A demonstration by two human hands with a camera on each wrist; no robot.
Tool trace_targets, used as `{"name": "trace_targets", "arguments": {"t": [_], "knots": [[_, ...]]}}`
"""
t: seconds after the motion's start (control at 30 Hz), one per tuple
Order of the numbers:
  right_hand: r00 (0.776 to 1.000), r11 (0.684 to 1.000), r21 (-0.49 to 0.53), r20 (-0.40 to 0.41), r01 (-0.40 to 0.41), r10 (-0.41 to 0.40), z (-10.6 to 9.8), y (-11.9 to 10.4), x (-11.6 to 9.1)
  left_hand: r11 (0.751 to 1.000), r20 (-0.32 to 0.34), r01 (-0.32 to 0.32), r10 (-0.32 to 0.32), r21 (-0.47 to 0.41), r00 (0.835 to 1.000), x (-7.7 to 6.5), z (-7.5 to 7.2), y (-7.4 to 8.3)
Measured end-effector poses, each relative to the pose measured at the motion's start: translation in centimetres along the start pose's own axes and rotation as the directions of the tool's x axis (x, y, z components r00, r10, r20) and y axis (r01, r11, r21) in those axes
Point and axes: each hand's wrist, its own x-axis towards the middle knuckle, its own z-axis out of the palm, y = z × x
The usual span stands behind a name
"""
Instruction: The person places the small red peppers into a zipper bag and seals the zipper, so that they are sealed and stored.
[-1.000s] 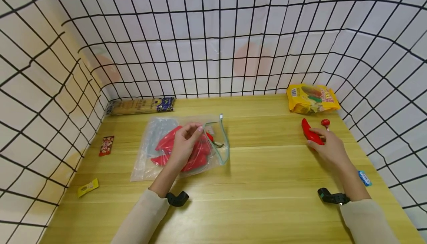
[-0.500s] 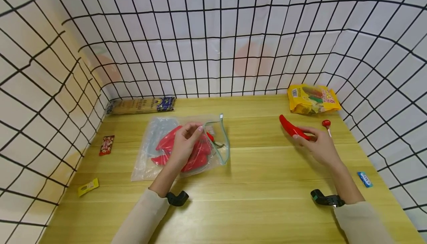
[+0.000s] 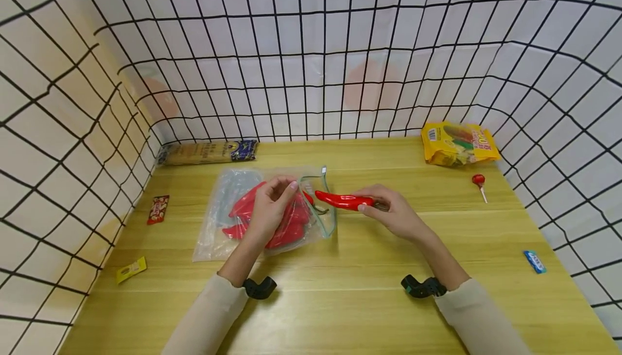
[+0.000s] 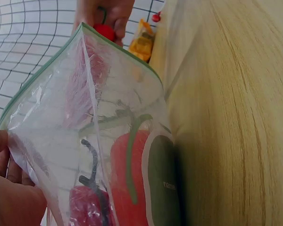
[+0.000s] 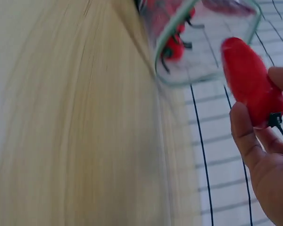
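Observation:
A clear zip bag with a green-edged mouth lies left of centre, several red chili peppers inside it. My left hand pinches the upper side of the bag near its mouth, which gapes toward the right; the left wrist view shows the thumb and fingers on the plastic. With my right hand I hold another red chili pepper by its stem end. Its tip points left, at the bag's opening. Dark stems of the bagged peppers show through the plastic in both wrist views.
Behind the bag lies a pack of noodles. A yellow snack bag stands at the back right, with a red lollipop before it. Small wrapped sweets lie at the sides: red, yellow, blue. Black wire grid surrounds the table.
My right hand has carried the chili pepper leftward from beside the lollipop to the bag's mouth, lifting it off the table. The left hand keeps its pinch on the bag.

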Motion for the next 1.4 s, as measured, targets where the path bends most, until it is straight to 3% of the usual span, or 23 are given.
{"name": "trace_targets", "arguments": {"t": [0.43, 0.57, 0.8, 1.07, 1.3, 1.4], "knots": [[1.0, 0.994, 0.11, -0.016, 0.018, -0.016, 4.8, -2.0, 4.2, 0.999, 0.004, -0.015, 0.015, -0.028, 1.0, 0.0, -0.1, 0.9], [1.0, 0.986, 0.169, -0.006, 0.014, -0.013, 6.2, -2.4, 4.9, 0.999, -0.005, -0.038, 0.038, -0.019, 0.999, -0.1, 0.0, 0.9], [1.0, 0.988, 0.153, 0.004, -0.01, 0.009, 8.1, -2.6, 5.0, 0.999, -0.03, -0.036, 0.037, 0.019, 0.999, -0.1, 0.4, 0.3], [0.999, 0.972, 0.232, 0.033, -0.037, 0.03, 6.1, -2.0, 3.0, 0.991, -0.025, 0.054, -0.057, -0.12, 0.998, 0.2, 0.6, -1.4], [0.999, 0.98, 0.196, -0.03, 0.045, -0.04, 3.9, -2.6, 0.5, 0.99, -0.033, 0.056, -0.061, -0.131, 0.998, 0.3, 0.8, -1.5], [0.997, 0.986, 0.154, -0.013, 0.071, -0.07, 3.5, -3.0, -0.2, 0.989, -0.035, 0.054, -0.059, -0.137, 0.998, 0.3, 0.8, -1.5]]}}
